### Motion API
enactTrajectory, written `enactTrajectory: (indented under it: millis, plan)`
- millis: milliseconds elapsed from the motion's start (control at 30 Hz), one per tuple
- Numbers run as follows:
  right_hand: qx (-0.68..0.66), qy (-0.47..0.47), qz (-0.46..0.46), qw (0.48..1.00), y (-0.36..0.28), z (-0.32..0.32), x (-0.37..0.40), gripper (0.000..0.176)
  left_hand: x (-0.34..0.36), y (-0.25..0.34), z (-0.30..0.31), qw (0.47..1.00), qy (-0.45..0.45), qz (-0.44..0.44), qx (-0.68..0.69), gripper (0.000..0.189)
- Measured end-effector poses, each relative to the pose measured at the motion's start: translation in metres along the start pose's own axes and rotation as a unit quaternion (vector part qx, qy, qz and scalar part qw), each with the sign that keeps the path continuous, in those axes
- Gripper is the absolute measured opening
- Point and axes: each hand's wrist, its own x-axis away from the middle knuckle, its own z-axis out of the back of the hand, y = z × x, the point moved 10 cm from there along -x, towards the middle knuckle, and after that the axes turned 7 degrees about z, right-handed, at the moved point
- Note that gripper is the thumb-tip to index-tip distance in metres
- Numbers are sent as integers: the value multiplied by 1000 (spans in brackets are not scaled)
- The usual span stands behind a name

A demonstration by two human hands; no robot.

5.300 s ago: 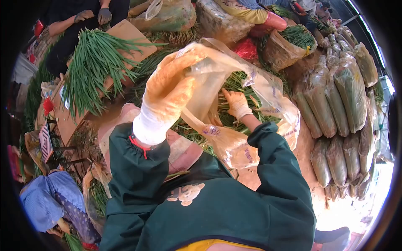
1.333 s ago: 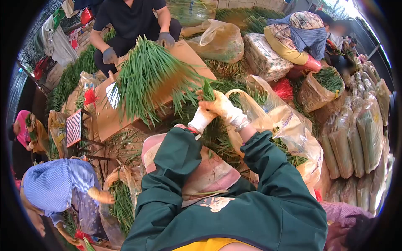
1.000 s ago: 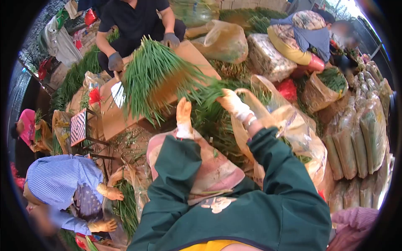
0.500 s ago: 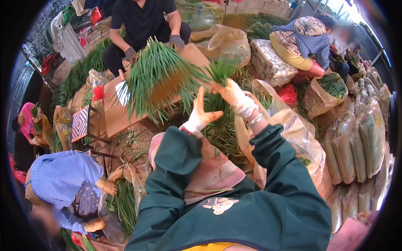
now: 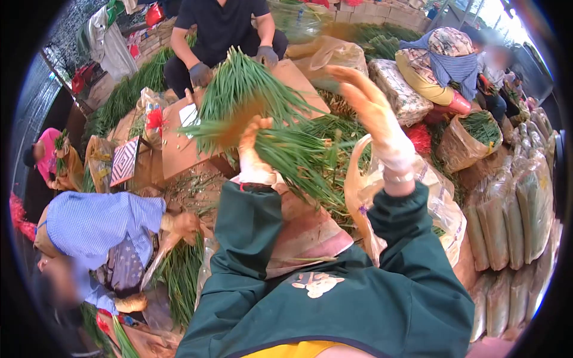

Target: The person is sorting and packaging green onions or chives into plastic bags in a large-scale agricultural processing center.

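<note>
My left hand point(image 5: 255, 156), in a pale stained glove, is closed around a bunch of chives point(image 5: 292, 158) that lies sideways across it. The ends at its left are smeared by motion, and my thumb is hidden. To the right, my right hand point(image 5: 376, 113), gloved too, is raised with its fingers stretched out and nothing in it. Below it is an open clear plastic bag point(image 5: 361, 179). Beyond my hands, a large fanned pile of chives point(image 5: 248, 89) rests on a cardboard-topped table point(image 5: 174, 149).
Across the table a person in dark gloves point(image 5: 201, 74) handles the pile. At left, a person in a blue checked shirt point(image 5: 98, 238) bends over more greens. Filled plastic bags point(image 5: 525, 209) are stacked at right. A small patterned stool point(image 5: 125, 161) stands left of the table.
The bunch has passed from my right hand to my left, which has closed on it. My right hand has opened and moved up and right. The view has shifted slightly.
</note>
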Motion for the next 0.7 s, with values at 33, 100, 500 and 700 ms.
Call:
enactTrajectory:
  millis: [33, 100, 500, 700]
  plan:
    - [-7, 30, 5, 1000, 1, 11, 21, 41, 14, 9, 5, 999, 28, -13, 16, 19]
    - [-19, 81, -24, 996, 14, 21, 72, 38, 43, 29, 18, 997, 28, -65, 16, 17]
    - [338, -169, -126, 917, 87, -107, 167, 110, 129, 36, 125, 978, 159, -87, 103, 19]
    - [408, -210, -140, 878, 105, -73, 149, 103, 141, 42, 145, 968, 197, -100, 123, 19]
